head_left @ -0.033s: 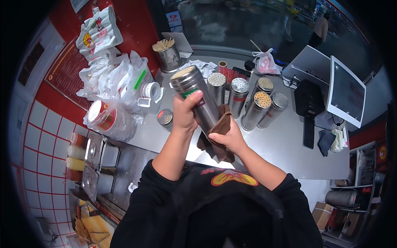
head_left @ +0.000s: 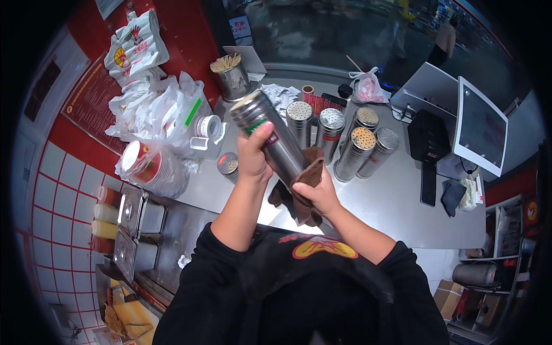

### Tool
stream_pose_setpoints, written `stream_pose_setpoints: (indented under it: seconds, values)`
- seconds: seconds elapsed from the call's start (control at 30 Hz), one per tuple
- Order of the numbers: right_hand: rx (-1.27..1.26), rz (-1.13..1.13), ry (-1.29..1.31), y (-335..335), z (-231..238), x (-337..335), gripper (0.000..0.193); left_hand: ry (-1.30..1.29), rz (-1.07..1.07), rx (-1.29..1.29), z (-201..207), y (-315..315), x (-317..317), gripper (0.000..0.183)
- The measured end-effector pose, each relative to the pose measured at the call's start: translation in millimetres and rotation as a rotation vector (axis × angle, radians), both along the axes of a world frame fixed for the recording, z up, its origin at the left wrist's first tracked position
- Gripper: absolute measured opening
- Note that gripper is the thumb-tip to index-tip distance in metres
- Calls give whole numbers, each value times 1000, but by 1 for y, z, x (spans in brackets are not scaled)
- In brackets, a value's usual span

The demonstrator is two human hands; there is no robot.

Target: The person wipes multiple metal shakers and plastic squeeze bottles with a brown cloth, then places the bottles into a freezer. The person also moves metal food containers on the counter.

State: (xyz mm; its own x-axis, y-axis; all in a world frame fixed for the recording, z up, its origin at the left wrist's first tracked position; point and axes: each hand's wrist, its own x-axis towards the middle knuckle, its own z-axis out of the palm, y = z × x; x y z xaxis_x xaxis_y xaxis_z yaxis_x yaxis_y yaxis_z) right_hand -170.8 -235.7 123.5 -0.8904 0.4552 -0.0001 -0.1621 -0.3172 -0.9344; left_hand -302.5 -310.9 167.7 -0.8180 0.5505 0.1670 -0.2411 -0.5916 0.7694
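Steel shaker canister (head_left: 275,138): left hand (head_left: 253,154) clamping its middle, right hand (head_left: 319,192) pressing brown cloth (head_left: 303,183) below; wiping is best with firm, steady grip.

Silver shaker (head_left: 275,135) — brown cloth (head_left: 303,187) — red-gridded white tiles (head_left: 43,190)

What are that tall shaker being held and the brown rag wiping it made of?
The tall shaker looks like brushed stainless steel: grey, with soft streaky reflections. The brown rag under the right hand seems to be soft cloth, since it folds and drapes limply.
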Motion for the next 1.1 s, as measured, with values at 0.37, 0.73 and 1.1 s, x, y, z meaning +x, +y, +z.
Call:
stream_pose_setpoints:
  seconds: [0.37,0.73,1.1]
  values:
    - [-912,-84,-68,13,-46,-24,26,964,467,-381,-45,9,33,81]
    - [-57,47,-258,55,-3,28,33,502,599,-594,-98,23,-55,79]
    - [1251,372,-591,40,-34,46,45,485,601,-522,-108,-43,-52,100]
